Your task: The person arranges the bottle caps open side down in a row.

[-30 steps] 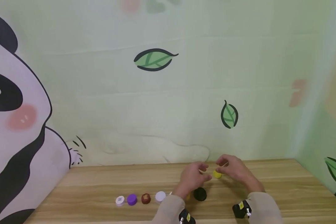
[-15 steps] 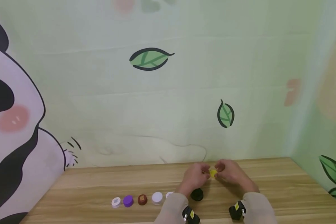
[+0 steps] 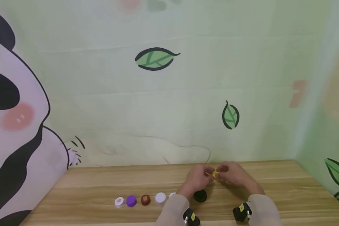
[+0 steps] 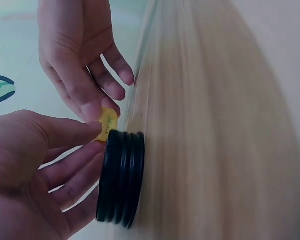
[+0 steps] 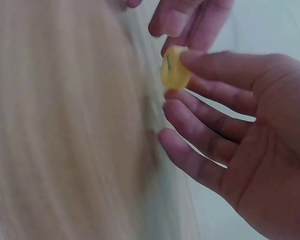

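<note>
A small yellow cap [image 3: 215, 174] is held just above the far part of the table, between both hands. My left hand [image 3: 197, 179] pinches it from the left; the left wrist view shows the thumb against the cap [image 4: 108, 124], which has faint marks on its face. From the other side my right hand [image 3: 235, 174] pinches it, thumb and forefinger on the cap [image 5: 175, 67] in the right wrist view, the other fingers loosely bent. Nearer than the hands, a ridged black lid [image 3: 200, 196] lies on the table next to the left wrist.
Left of the left forearm, a row of caps lies on the wooden table [image 3: 87, 188]: a white cap [image 3: 119, 201], a purple cap [image 3: 131, 201], a brown cap [image 3: 145, 200] and a larger white cap [image 3: 160, 198]. The sleeve partly hides another white cap [image 3: 172, 194]. A printed backdrop [image 3: 115, 110] stands behind.
My left hand has moved right to meet the right hand and now pinches the yellow cap too. The cap has turned. An orange piece glimpsed earlier beside the left wrist is now hidden.
</note>
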Available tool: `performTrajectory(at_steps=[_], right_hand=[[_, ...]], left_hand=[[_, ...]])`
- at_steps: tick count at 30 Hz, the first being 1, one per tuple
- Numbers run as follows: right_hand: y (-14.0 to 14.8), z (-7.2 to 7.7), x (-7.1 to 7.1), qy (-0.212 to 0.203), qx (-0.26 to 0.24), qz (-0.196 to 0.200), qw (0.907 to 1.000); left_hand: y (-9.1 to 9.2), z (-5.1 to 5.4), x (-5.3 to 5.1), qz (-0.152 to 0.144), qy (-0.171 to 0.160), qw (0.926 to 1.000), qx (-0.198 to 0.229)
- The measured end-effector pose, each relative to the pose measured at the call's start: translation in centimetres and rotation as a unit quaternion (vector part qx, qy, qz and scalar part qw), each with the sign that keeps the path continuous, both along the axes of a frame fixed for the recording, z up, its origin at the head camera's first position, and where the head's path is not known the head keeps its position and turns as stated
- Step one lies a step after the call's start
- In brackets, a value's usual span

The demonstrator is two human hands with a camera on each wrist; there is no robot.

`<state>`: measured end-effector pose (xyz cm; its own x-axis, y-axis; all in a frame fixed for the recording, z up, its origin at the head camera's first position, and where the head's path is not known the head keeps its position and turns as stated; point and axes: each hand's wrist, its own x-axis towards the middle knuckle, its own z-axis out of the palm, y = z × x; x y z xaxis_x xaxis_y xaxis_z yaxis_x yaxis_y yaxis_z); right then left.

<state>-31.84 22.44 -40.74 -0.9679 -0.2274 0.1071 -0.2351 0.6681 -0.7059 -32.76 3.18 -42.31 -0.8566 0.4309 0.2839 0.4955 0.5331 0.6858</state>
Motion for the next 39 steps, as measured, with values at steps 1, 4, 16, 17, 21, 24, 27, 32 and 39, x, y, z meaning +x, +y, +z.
performTrajectory(at_steps=[1,4,16,17,21,24,27,32,39], right_hand=[[0.1,0.0,0.1,-0.012,-0.013,0.004,0.9998],[0.2,0.3,0.5,-0.03,-0.04,0.026,0.9984],[0.4,1.4,1.0,-0.068,-0.063,0.076,0.9928],[0.5,1.4,1.0,-0.069,-0.067,0.08,0.9921],[1.0,1.4,1.1,-0.064,-0.069,0.094,0.991],[1.2,1.3,1.1,-0.063,-0.07,0.097,0.9909],[1.3,1.3,1.1,-0.065,-0.071,0.094,0.991],[1.4,1.4,1.1,-0.079,-0.08,0.083,0.9902],[1.7,1.9,1.3,-0.081,-0.083,0.106,0.9877]], left_hand=[[-0.1,0.1,0.1,0.004,-0.002,1.0,0.003],[-0.6,0.2,0.4,0.01,0.001,0.9999,0.01],[-1.7,0.1,0.6,0.026,0.021,0.9994,0.012],[-1.7,0.2,0.6,0.024,0.02,0.9994,0.014],[-1.6,0.2,0.6,0.012,0.017,0.9996,0.021],[-1.5,0.3,0.6,-0.003,0.022,0.9995,0.023],[-1.6,0.4,0.7,-0.023,0.036,0.9989,0.02],[-1.7,0.6,0.9,-0.044,0.054,0.9975,0.013],[-1.6,0.9,1.2,-0.039,0.04,0.9985,0.001]])
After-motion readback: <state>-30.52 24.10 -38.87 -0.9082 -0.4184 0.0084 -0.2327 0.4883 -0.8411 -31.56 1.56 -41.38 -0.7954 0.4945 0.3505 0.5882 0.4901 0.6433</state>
